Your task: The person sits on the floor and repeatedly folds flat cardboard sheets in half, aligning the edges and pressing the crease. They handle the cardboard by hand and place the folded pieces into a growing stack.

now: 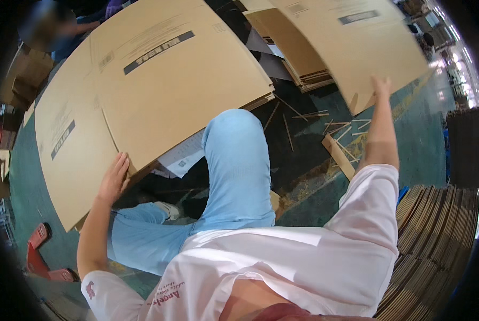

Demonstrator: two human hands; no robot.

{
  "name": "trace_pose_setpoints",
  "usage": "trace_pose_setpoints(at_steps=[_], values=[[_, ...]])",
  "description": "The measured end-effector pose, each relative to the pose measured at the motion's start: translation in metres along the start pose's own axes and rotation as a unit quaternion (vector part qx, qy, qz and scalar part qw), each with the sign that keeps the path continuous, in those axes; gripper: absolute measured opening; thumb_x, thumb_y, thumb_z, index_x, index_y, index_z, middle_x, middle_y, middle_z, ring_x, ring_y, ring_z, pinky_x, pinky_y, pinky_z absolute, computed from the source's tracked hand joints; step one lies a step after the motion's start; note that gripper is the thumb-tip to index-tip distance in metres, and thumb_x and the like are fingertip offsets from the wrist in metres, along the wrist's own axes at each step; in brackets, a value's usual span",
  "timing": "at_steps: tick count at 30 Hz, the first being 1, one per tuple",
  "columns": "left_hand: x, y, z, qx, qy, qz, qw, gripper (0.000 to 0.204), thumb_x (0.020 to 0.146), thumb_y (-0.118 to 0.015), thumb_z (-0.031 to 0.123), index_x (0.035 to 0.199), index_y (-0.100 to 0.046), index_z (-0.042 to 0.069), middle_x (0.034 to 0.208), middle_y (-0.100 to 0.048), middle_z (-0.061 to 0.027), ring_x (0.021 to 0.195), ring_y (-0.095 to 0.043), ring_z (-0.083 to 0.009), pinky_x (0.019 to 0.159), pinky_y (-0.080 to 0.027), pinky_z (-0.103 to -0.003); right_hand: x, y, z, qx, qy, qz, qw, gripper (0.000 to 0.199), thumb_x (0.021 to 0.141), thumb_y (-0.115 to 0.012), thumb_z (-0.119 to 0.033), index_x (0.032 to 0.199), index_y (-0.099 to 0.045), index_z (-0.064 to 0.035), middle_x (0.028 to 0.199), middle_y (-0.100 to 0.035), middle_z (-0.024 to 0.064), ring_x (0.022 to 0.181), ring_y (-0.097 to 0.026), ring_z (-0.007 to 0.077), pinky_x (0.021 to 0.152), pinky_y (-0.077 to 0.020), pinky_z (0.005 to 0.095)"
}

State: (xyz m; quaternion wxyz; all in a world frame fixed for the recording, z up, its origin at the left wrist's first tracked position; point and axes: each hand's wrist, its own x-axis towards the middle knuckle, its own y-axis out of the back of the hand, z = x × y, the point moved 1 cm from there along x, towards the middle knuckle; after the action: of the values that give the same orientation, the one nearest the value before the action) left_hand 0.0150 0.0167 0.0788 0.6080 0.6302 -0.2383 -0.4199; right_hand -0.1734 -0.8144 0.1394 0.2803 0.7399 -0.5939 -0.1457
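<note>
cardboard sheet [384, 51] and broad cardboard stack [170, 101], both tan with dark printed bars, one hand at each.
stack: flat, upper left; left hand [112, 179] at its near edge, fingers laid on the board, cannot tell whether gripping. sheet: upper right, overhanging a lower cardboard pile [287, 43]; right hand [381, 88] with fingers closed on its near edge. also: white papers [183, 158] below the stack; thin wooden strips [288, 132] scattered on the green floor [311, 208]; bundled cardboard [437, 230], lower right.
</note>
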Motion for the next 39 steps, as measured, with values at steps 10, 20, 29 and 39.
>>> trace_pose_setpoints(at_steps=[10,20,29,39], values=[[-0.006,-0.015,-0.015,0.059,-0.007,-0.011,0.998,0.073,0.066,-0.074,0.011,0.129,-0.041,-0.003,0.141,-0.033,-0.0184,0.133,-0.029,-0.0333,0.11,-0.029,-0.038,-0.132,-0.138,0.194,0.288,-0.465,-0.018,0.837,0.053,0.076,-0.073,-0.019,0.122,-0.052,-0.0021,0.122,-0.055,0.012,0.114,-0.051,0.03,0.094,-0.042,0.0448],[-0.006,-0.012,-0.014,0.017,-0.022,0.044,0.999,0.076,0.065,-0.071,0.004,0.133,-0.037,0.0,0.141,-0.034,-0.0189,0.131,-0.032,-0.0366,0.108,-0.032,-0.04,-0.1,-0.107,-0.025,0.634,-0.198,-0.138,0.735,0.043,0.077,-0.064,-0.001,0.117,-0.049,-0.0065,0.11,-0.056,0.0095,0.104,-0.055,0.0269,0.088,-0.0485,0.044],[-0.012,0.008,-0.016,-0.019,-0.037,0.069,0.997,0.064,0.074,-0.066,0.012,0.131,-0.04,-0.001,0.141,-0.035,-0.0153,0.133,-0.031,-0.0293,0.11,-0.028,-0.035,-0.317,-0.095,-0.293,0.578,-0.03,-0.208,0.789,0.019,0.067,-0.072,-0.005,0.084,-0.064,-0.0076,0.081,-0.061,0.0038,0.074,-0.059,0.0166,0.065,-0.0514,0.0308],[-0.021,-0.041,-0.042,-0.054,-0.066,0.21,0.974,0.061,0.079,-0.061,0.015,0.135,-0.04,0.004,0.141,-0.037,-0.0139,0.127,-0.039,-0.0308,0.104,-0.035,-0.039,-0.682,-0.117,-0.357,0.464,0.138,-0.555,0.677,0.024,0.09,-0.049,-0.024,0.083,-0.057,-0.0023,0.064,-0.058,0.0089,0.061,-0.058,0.0238,0.064,-0.0473,0.0384]])
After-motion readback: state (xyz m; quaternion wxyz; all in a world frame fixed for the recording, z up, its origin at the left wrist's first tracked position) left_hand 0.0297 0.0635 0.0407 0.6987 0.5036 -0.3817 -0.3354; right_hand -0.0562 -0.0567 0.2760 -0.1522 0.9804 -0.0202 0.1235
